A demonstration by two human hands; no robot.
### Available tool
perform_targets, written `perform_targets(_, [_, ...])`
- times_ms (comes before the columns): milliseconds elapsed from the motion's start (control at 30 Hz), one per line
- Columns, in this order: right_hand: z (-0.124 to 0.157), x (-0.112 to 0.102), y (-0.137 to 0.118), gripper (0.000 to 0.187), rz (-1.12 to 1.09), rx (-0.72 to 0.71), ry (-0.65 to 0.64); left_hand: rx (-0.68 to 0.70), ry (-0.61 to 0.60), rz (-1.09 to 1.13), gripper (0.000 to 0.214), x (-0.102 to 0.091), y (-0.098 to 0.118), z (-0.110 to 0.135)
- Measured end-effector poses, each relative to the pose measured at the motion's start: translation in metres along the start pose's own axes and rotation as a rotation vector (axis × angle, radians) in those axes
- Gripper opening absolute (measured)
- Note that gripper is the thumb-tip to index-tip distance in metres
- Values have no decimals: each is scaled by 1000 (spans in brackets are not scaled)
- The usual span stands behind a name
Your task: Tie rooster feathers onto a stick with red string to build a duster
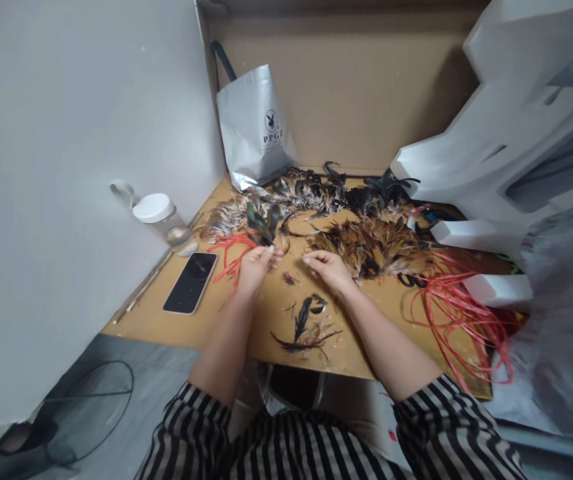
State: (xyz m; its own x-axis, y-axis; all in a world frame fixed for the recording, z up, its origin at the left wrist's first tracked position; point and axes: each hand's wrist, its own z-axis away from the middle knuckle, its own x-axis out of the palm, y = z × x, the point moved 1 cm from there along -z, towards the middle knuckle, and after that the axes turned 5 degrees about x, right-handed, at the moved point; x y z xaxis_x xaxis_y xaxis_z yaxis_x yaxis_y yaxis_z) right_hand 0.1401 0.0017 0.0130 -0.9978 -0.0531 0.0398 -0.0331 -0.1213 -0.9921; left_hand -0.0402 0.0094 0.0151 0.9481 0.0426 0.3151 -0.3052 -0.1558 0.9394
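while the left hand pinched a small bunch of dark feathers by its base, over the middle of the table, the right hand hovered near it, apart, fingertips close together; could not tell whether they held anything. by judgement: one bunch in hand, much left loose. brown feathers lay heaped just beyond the right hand, fluffy, ragged; speckled feathers spread behind, downier. red string sprawled at right in thin, smooth loops. near edge: black scraps, narrow, curled. held bunch looked glossy, faintly green.
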Motion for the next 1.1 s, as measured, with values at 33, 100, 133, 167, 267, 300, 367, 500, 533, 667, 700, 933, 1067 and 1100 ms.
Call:
perform_targets(33, [0,0,2,39,46,-3,7,1,49,59,25,-6,2,0])
perform_targets(100, [-1,1,5,36,133,-41,12,-12,101,153,25,-18,3,2])
perform_targets(133, [-2,2,6,35,171,-66,13,-23,112,184,26,-23,2,3])
perform_targets(167, [-3,3,7,33,206,-88,15,-33,117,205,26,-27,1,5])
perform_targets(267, [-11,8,7,28,341,-174,20,-42,118,219,26,-34,-1,8])
perform_targets(300, [-15,11,6,26,405,-222,12,-38,117,217,26,-35,-1,9])
perform_targets(367, [-24,19,1,23,558,-345,-26,-30,110,211,25,-34,-1,10])
perform_targets(500, [-41,39,-5,32,828,-518,-117,-37,69,171,25,-30,1,12])
perform_targets(533, [-44,43,-5,33,884,-525,-139,-39,59,162,25,-30,2,13])
perform_targets(667, [-43,45,-5,21,1004,-535,-216,-52,14,131,25,-29,2,14])
perform_targets(700, [-40,42,-7,20,996,-548,-223,-57,3,123,25,-30,2,14])
perform_targets(933, [-11,16,-51,18,980,-599,-325,-149,-127,19,24,-30,-2,17])
perform_targets(1067, [-2,17,-64,20,1063,-625,-421,-184,-214,-11,25,-28,-3,21])
perform_targets(1100, [-1,19,-64,20,1078,-630,-442,-191,-237,-14,25,-28,-3,22])
